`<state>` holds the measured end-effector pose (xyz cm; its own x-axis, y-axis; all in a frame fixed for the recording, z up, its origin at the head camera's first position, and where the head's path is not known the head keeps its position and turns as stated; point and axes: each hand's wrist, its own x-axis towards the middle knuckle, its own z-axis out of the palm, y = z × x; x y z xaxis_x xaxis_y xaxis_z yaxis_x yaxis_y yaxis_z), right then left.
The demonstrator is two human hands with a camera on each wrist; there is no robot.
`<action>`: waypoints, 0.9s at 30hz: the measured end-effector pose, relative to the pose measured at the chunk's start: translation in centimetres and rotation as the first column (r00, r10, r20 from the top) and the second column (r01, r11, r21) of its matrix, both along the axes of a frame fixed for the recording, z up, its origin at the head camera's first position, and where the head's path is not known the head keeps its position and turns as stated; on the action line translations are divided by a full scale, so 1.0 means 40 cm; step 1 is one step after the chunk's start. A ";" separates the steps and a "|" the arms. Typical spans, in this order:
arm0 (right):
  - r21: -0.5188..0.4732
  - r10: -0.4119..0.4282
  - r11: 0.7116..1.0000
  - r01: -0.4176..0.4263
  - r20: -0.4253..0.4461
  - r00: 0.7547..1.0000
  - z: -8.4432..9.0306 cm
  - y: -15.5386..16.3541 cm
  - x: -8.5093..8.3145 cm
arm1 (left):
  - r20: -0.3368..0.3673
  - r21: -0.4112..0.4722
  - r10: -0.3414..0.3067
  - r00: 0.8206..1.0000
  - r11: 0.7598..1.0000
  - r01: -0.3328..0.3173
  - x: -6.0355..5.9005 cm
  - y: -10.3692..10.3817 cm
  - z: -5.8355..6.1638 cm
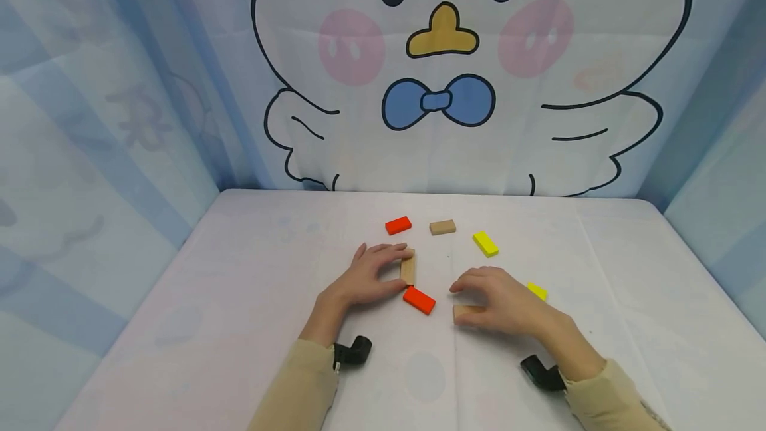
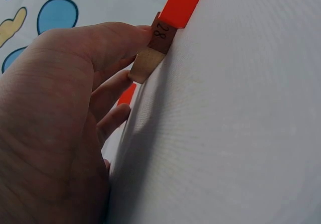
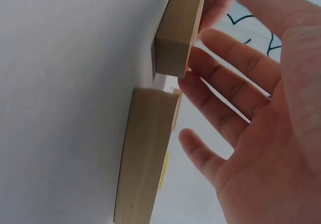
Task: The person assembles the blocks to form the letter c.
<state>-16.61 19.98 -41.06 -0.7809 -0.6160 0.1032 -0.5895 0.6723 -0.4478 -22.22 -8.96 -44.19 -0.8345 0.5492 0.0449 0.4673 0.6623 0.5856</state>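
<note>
My left hand (image 1: pixel 374 276) pinches a wooden block (image 1: pixel 408 269) lengthwise, thumb at the near end and a fingertip at the far end. The left wrist view shows "28" written on a wooden block face (image 2: pixel 161 35) beside the thumb. A red block (image 1: pixel 419 300) lies right at the near end of that block. My right hand (image 1: pixel 505 302) is over another wooden block (image 1: pixel 463 313), its thumb along the block and its other fingers loosely bent beyond it. Two wooden blocks, one upper (image 3: pixel 178 33) and one lower (image 3: pixel 145 153), stand end to end with a small gap in the right wrist view.
Farther back on the white table (image 1: pixel 239 271) lie a red block (image 1: pixel 397 225), a wooden block (image 1: pixel 442 227) and a yellow block (image 1: pixel 485 244). Another yellow block (image 1: pixel 536 291) shows partly behind the right hand. A curtain with a cartoon figure (image 1: pixel 439 102) hangs behind the table.
</note>
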 end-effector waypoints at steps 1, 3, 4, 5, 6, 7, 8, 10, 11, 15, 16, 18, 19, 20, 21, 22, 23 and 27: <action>-0.005 0.011 1.000 -0.011 0.002 1.000 0.000 0.002 0.000 | 0.001 0.000 0.000 1.000 1.000 0.000 0.000 0.000 0.000; -0.014 0.029 0.999 -0.029 0.009 1.000 0.001 0.006 0.000 | -0.001 0.000 -0.001 1.000 1.000 0.001 0.001 0.000 -0.001; -0.017 0.036 0.999 -0.036 0.014 0.999 0.001 0.008 0.000 | -0.001 0.000 0.000 1.000 1.000 0.000 0.001 0.000 -0.001; -0.018 0.045 0.999 -0.044 0.020 0.999 0.002 0.010 0.000 | -0.001 0.000 0.001 1.000 1.000 -0.001 0.002 0.000 0.000; -0.018 0.048 0.999 -0.048 0.026 0.999 0.002 0.013 0.000 | -0.002 0.002 0.001 1.000 1.000 -0.001 0.002 0.000 0.000; -0.016 0.049 0.999 -0.049 0.031 0.998 0.001 0.015 0.000 | -0.001 0.004 0.001 1.000 1.000 -0.001 0.002 0.000 0.001; -0.013 0.050 0.999 -0.049 0.038 0.998 0.001 0.018 0.000 | -0.002 0.005 0.001 1.000 1.000 -0.001 0.003 0.000 0.001; -0.012 0.052 0.999 -0.052 0.047 0.998 0.000 0.022 -0.001 | 0.000 0.007 0.000 1.000 1.000 0.000 0.003 -0.001 0.001; -0.013 0.056 0.998 -0.055 0.049 0.997 0.000 0.024 -0.001 | 0.000 0.007 -0.002 1.000 1.000 0.002 0.003 -0.002 0.000; -0.019 0.073 0.997 -0.072 0.062 0.995 0.000 0.028 -0.002 | -0.002 0.008 -0.007 1.000 1.000 0.007 0.002 -0.003 -0.001; -0.021 0.077 0.997 -0.076 0.066 0.995 0.000 0.029 -0.003 | -0.002 0.009 -0.009 1.000 1.000 0.009 0.003 -0.003 -0.002; -0.019 0.081 0.997 -0.079 0.075 0.994 0.001 0.030 -0.002 | -0.004 0.014 -0.010 1.000 1.000 0.011 0.003 -0.004 -0.002; -0.020 0.081 0.997 -0.080 0.078 0.994 0.001 0.031 -0.003 | -0.005 0.016 -0.011 1.000 1.000 0.011 0.002 -0.004 -0.003; -0.018 0.079 0.997 -0.078 0.079 0.994 0.002 0.031 -0.003 | -0.007 0.017 -0.012 1.000 1.000 0.012 0.002 -0.004 -0.003; -0.015 0.077 0.997 -0.076 0.082 0.994 0.002 0.032 -0.003 | -0.008 0.019 -0.012 1.000 1.000 0.012 0.002 -0.004 -0.003; -0.011 0.074 0.997 -0.073 0.084 0.994 0.003 0.032 -0.003 | -0.008 0.019 -0.012 1.000 1.000 0.012 0.002 -0.004 -0.002; -0.007 0.072 0.997 -0.071 0.084 0.994 0.003 0.032 -0.003 | -0.009 0.019 -0.012 1.000 1.000 0.012 0.002 -0.004 -0.002; 0.004 0.066 0.998 -0.067 0.080 0.995 0.005 0.032 -0.005 | -0.007 0.016 -0.011 1.000 1.000 0.011 0.003 -0.004 0.001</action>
